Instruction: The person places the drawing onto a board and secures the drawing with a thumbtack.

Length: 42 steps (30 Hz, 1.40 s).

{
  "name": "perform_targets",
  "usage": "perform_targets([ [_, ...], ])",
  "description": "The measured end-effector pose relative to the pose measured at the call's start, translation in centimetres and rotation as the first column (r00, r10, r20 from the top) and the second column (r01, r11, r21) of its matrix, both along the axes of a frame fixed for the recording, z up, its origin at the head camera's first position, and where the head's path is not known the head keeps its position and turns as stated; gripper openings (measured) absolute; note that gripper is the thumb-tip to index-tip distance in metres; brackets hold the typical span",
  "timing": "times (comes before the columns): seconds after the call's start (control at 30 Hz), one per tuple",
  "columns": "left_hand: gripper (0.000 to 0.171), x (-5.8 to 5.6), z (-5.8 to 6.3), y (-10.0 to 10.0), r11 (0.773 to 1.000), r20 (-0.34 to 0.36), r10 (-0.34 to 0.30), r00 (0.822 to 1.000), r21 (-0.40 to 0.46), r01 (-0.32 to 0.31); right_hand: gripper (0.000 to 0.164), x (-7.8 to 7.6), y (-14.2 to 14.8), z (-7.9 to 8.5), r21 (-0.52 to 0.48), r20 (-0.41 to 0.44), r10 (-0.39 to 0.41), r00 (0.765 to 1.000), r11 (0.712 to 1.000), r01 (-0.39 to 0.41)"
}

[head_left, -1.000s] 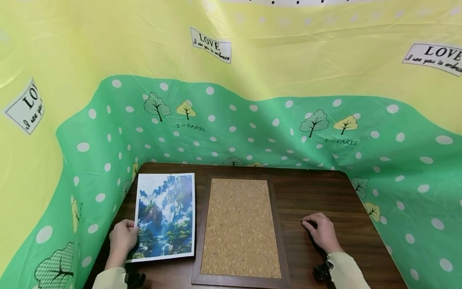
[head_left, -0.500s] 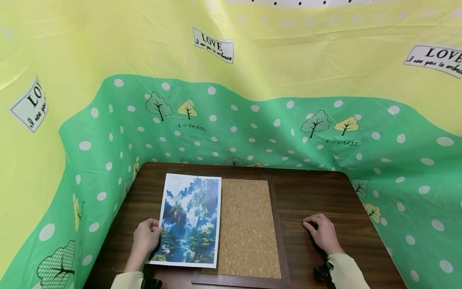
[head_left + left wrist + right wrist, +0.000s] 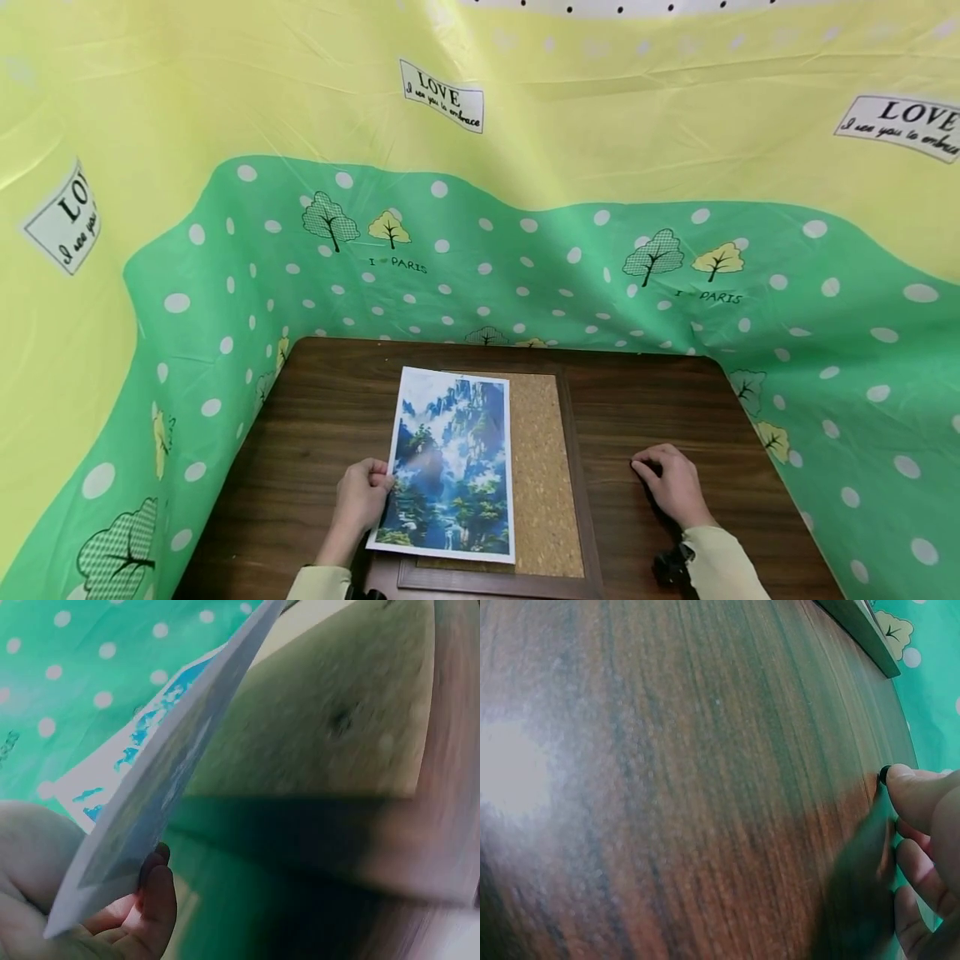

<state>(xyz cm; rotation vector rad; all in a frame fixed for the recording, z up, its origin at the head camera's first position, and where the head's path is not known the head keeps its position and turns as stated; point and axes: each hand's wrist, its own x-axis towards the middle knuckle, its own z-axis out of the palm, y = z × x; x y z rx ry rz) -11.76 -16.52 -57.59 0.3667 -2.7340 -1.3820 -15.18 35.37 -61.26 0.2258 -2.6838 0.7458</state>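
My left hand (image 3: 362,493) pinches the left edge of a printed landscape picture (image 3: 450,467), a white-bordered sheet with blue mountains and trees. The sheet overlaps the left part of a cork board (image 3: 546,475) with a dark wooden frame (image 3: 587,525). In the left wrist view the picture (image 3: 161,780) is tilted, with fingers (image 3: 157,900) on its near corner area. To the right of the board, my right hand (image 3: 672,483) is low over the table, holding a small black pushpin (image 3: 886,775) between thumb and fingertips.
The dark wood-grain table (image 3: 645,392) extends on both sides of the board. A green and yellow curtain (image 3: 525,250) with dots and trees hangs around its back and sides. Each wrist wears a black strap mount, such as the right one (image 3: 667,567).
The left hand has carried the picture rightward, from beside the cork board to over its left and middle part. My right hand has stayed in place.
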Motion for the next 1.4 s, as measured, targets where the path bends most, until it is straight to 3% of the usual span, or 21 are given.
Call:
perform_targets([
  [0.3,0.006,-0.6,-0.6,3.9,0.998,-0.029,-0.030,0.999,0.053,0.032,0.008,0.1,0.1,-0.3,0.000,-0.012,-0.016,1.000,1.000,0.016],
  [0.53,0.009,-1.0,-0.5,5.8,0.999,-0.093,-0.036,0.995,-0.032,0.034,0.008,0.0,0.3,-0.6,0.012,-0.032,-0.016,0.999,1.000,0.017],
  [0.73,0.016,-1.3,-0.7,6.5,0.994,-0.159,-0.050,0.986,-0.108,0.033,0.009,0.1,0.3,-0.8,0.010,-0.035,-0.023,0.999,1.000,0.023],
  [0.93,0.019,-1.7,-1.0,7.0,0.991,-0.203,-0.072,0.976,-0.127,0.047,0.010,0.1,0.3,-0.9,0.012,-0.057,-0.018,0.998,1.000,0.019],
  [1.4,0.025,-1.9,-1.5,8.0,0.990,-0.161,-0.077,0.984,-0.126,0.057,0.009,0.1,0.1,-0.6,0.002,-0.032,-0.037,0.999,0.999,0.037],
])
